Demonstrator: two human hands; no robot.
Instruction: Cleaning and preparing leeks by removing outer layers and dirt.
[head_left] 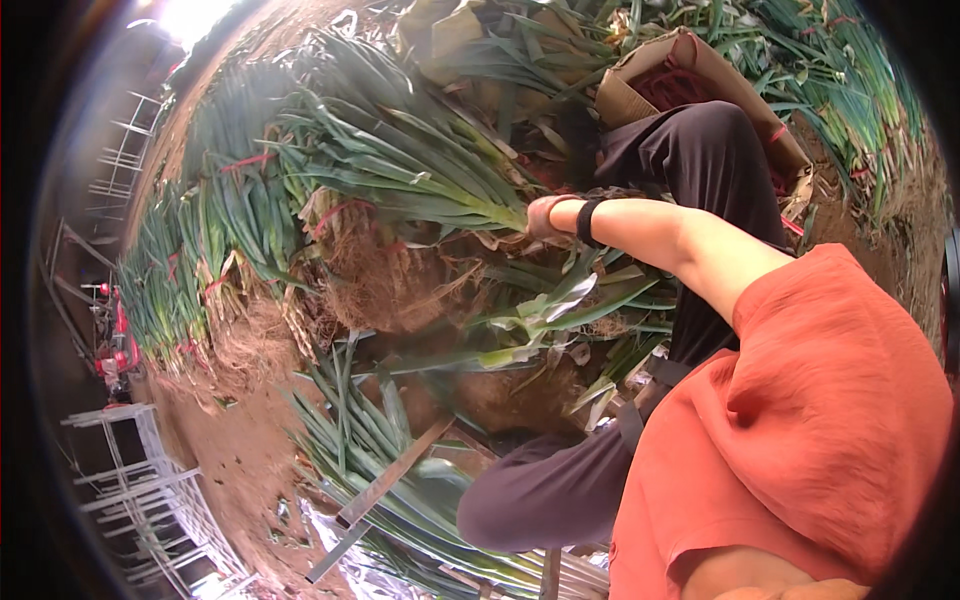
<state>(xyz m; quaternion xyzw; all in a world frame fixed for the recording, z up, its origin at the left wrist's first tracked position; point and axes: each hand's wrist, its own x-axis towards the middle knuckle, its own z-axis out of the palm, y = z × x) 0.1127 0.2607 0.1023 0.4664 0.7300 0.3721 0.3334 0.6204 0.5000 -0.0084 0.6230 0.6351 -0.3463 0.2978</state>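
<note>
Leeks (425,165) — gripped by right hand (549,216) | cardboard box (614,102) — beside knee (718,130)

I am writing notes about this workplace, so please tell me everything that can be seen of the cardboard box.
The cardboard box is plain brown, with thin, straight walls. Its top is open, and many thin red strips lie inside. It is in the upper right of the view, its long side slanting down to the right. The person's right knee hides its middle. Green onions lie beyond it. Whether the knee touches it, I cannot tell.
</note>
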